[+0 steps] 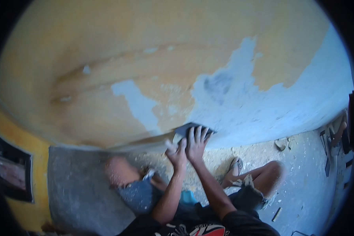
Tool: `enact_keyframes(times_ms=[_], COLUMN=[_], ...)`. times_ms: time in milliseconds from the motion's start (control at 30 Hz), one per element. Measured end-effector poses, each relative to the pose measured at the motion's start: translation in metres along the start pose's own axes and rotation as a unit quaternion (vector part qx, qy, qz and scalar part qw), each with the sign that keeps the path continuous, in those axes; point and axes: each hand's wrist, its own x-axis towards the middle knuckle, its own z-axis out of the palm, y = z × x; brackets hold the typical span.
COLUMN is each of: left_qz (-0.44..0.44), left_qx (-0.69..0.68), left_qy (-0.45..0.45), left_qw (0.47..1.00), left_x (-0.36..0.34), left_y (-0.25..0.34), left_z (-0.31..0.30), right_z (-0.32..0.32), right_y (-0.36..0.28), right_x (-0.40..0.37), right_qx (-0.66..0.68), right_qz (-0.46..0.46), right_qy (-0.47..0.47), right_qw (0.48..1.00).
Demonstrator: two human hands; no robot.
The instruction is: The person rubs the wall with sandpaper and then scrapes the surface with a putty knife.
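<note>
Dark sheet (182, 128), long axis sideways against wall (122, 63); right fingers (198, 135) spread on it, left fingers (172, 150) apart

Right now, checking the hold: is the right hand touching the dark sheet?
Touching: the head view shows the right hand with its fingers laid over the dark sheet.

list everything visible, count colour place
wall: one, tan-white, ahead
side wall: one, yellow, left
frame: one, black, left
floor: one, grey, below
flakes: many, pale, along wall's foot
stick: one, pale, lower right
clutter: uncountable, dark, right edge
thing: one, light blue, bottom centre
sheet: one, dark, against wall
sandal: one, greyish, right of centre
shorts: one, blue, lower centre
shirt: one, black, bottom
legs: two, lower half
left hand: one, by sheet
right hand: one, on sheet
</note>
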Motion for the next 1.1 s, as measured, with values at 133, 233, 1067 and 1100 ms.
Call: enact_keyframes(times_ms=[133,233,1067,1100], left_qz=[-0.059,-0.034,-0.055,-0.119], left_qx=[0.041,-0.052,0.294,0.384], left_qy=[-0.031,-0.010,-0.239,-0.320], left_qw=[0.997,0.998,0.924,0.858], left_x=[0.014,-0.001,0.021,0.011], left_y=[0.035,0.039,0.012,0.008], left_z=[0.005,0.006,-0.050,-0.049], right_z=[-0.043,-0.033,-0.043,-0.029], right_y=[-0.028,-0.017,0.070,0.080], right_x=[0.039,0.014,-0.171,-0.161], right_qx=[0.021,0.000,-0.098,-0.053], right_qz=[0.022,-0.011,-0.056,-0.034], right_qy=[0.044,0.031,-0.630,-0.729], right_qw=[0.999,0.999,0.768,0.681])
